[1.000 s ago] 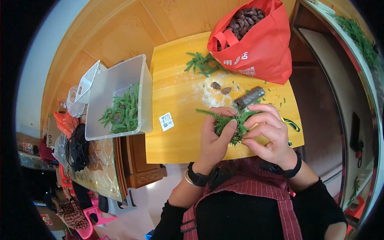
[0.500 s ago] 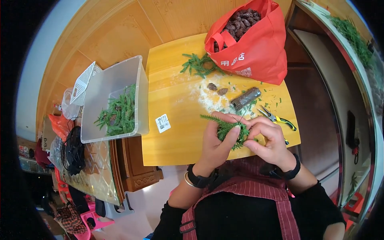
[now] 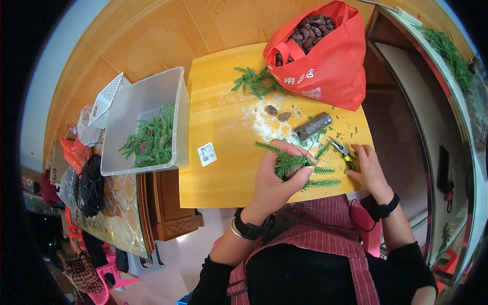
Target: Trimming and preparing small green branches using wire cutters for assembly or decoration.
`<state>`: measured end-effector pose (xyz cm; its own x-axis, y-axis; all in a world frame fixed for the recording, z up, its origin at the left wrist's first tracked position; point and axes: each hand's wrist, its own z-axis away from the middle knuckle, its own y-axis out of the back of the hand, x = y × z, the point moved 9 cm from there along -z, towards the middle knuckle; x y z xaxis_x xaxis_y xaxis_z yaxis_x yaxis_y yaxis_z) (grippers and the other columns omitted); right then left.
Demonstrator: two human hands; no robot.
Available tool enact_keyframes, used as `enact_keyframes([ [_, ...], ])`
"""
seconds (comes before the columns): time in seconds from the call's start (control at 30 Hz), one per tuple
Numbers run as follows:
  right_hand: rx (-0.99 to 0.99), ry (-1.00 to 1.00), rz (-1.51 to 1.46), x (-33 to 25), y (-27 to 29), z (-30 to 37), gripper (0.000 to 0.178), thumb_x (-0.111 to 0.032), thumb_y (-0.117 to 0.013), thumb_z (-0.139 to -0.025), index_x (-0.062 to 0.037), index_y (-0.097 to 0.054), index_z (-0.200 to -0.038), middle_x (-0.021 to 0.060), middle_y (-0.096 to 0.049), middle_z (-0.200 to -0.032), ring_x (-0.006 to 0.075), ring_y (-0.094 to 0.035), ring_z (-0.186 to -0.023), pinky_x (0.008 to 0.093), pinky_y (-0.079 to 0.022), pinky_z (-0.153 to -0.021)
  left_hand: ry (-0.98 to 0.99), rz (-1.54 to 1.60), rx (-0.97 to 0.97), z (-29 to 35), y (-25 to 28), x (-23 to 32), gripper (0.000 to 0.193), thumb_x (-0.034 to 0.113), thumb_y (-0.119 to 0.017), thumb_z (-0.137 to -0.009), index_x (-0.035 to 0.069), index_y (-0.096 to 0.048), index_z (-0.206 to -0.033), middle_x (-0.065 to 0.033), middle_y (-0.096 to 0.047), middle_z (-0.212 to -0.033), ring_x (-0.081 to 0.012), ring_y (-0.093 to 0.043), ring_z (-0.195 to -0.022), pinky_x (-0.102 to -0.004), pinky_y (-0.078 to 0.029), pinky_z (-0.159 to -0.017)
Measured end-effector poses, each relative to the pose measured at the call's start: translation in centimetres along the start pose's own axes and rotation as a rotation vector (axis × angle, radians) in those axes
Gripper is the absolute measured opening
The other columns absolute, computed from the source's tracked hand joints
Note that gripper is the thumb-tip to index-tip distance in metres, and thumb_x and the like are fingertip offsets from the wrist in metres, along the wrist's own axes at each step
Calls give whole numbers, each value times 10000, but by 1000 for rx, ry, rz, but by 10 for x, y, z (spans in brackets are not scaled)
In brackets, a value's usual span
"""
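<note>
- Left hand [image 3: 277, 178] wrapped round a green sprig bundle [image 3: 300, 165] above the table [image 3: 223, 127].
- Right hand [image 3: 368, 170] closing fingers on yellow-handled pliers [image 3: 341, 152]; trimming or wiring probably next.

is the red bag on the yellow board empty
No, the red bag stands open at the far edge of the yellow board and is filled with dark brown pine cones.
</note>
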<state>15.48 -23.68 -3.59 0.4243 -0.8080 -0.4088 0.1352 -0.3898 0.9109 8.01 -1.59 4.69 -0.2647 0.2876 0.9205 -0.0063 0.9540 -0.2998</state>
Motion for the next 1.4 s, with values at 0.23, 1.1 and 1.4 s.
enact_keyframes([
  [0.23,35,24,-9,2,9,2,491,-71,-750,-567,-20,-497,-985,165,-451,-1006,338,-501,-952,362,-446,-808,-10,-6,10,2,5,6,307,-68,-544,-738,76,-382,-954,-122,-566,-919,-182,-550,-868,-322,-443,-797],
  [1.1,-40,569,-220,-132,98,6,152,-59,-661,-615,2,-527,-653,118,-526,-650,323,-567,-818,377,-456,-753,307,258,-121,9,-5,-6,298,15,-619,-724,68,-418,-939,-102,-548,-891,-188,-551,-846,-320,-427,-769],
  [1.4,26,611,-140,-132,97,3,154,-32,-650,-570,-1,-524,-655,111,-520,-646,308,-572,-814,365,-472,-699,291,187,-157,9,3,-11,298,20,-623,-730,61,-418,-944,-105,-555,-897,-188,-558,-865,-325,-431,-798],
])
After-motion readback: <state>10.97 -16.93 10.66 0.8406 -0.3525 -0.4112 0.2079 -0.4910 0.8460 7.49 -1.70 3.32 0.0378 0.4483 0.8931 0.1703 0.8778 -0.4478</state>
